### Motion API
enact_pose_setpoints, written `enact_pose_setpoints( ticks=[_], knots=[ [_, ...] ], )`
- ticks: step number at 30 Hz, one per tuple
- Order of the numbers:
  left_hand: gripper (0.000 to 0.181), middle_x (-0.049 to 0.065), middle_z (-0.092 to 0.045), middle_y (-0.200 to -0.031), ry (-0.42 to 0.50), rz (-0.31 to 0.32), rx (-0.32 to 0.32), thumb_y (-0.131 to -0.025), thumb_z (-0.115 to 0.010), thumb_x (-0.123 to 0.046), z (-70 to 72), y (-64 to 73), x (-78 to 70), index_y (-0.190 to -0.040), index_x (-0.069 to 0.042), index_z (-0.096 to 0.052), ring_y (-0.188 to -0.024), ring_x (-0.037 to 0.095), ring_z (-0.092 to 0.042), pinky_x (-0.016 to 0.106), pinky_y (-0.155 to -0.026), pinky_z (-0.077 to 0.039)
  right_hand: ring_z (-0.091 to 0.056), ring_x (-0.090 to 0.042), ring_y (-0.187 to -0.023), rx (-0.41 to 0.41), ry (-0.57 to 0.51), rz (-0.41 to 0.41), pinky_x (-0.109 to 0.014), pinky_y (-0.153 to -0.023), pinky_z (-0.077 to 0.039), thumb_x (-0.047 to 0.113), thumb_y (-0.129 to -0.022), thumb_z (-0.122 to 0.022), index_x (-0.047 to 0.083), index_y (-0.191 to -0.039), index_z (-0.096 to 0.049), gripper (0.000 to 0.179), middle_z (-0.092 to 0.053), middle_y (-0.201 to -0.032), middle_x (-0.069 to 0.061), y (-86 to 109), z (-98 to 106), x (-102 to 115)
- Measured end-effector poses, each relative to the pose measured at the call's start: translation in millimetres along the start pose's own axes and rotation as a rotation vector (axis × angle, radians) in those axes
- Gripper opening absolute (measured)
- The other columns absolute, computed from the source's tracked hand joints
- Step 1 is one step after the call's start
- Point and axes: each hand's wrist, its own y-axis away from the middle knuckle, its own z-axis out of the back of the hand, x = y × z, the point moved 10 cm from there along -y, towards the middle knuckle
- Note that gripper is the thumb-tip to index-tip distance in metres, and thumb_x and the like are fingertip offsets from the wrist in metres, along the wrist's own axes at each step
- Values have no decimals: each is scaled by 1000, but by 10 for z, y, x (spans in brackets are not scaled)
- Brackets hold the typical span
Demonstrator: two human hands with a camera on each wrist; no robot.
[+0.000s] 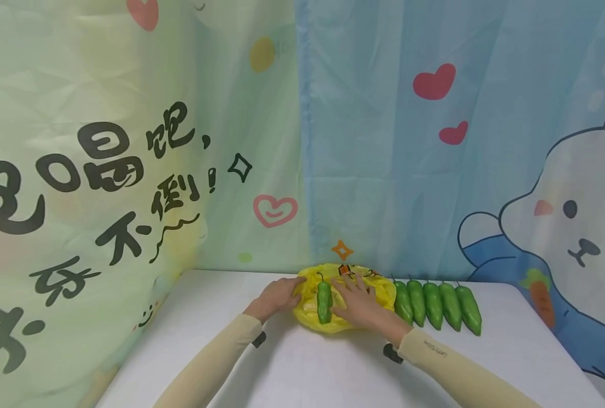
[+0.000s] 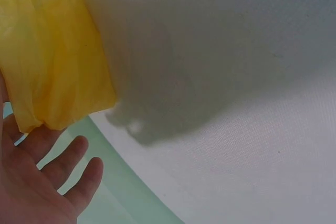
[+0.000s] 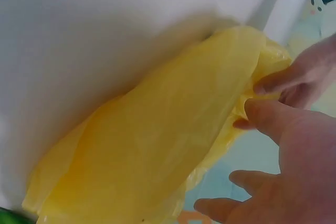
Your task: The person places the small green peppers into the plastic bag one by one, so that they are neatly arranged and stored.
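Note:
A crumpled yellow plastic bag (image 1: 309,323) lies on the white table, its side filling much of the right wrist view. One green pepper (image 1: 324,302) lies on it between my hands, stem pointing away. My left hand (image 1: 276,296) holds the bag's left edge with thumb and forefinger; in the left wrist view its other fingers (image 2: 86,179) are spread below the bag. Over the right part of the bag is my right hand (image 1: 355,303), fingers extended and spread, thumb beside the pepper. Whether that thumb touches the pepper I cannot tell.
Several green peppers (image 1: 434,306) lie in a row right of the bag, stems toward the back. The white table (image 1: 307,374) ends at a printed curtain (image 1: 353,141) with hearts and a cartoon animal. A dark wrist device (image 1: 393,353) hangs under the right forearm.

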Motion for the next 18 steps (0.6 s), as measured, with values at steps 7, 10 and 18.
enact_pose_setpoints(
  ticks=[7,10,18],
  knots=[
    [48,11,-67,-132,13,-5,-9,-97,-56,-24,20,29,11,-144,-13,-53,-120,31,-64,46,-103,-52,-10,-52,-152,-4,-3,-9,-81,-111,-14,37,-98,-63,18,-159,-31,71,-22,-165,-22,19,135,-67],
    [48,12,-66,-134,20,-3,-3,-98,-55,-23,21,37,16,-145,-12,-52,-122,31,-63,47,-105,-51,-11,-53,-151,-4,5,-11,-81,-112,-14,38,-99,-62,18,-160,-29,72,-22,-166,-21,30,173,-112],
    [49,11,-65,-135,44,1,-3,-98,-53,-25,-24,15,50,-146,-14,-52,-123,30,-63,46,-106,-50,-13,-54,-150,-23,26,6,-81,-110,-16,39,-98,-63,16,-159,-30,73,-26,-163,-24,101,233,-279]
  ],
)
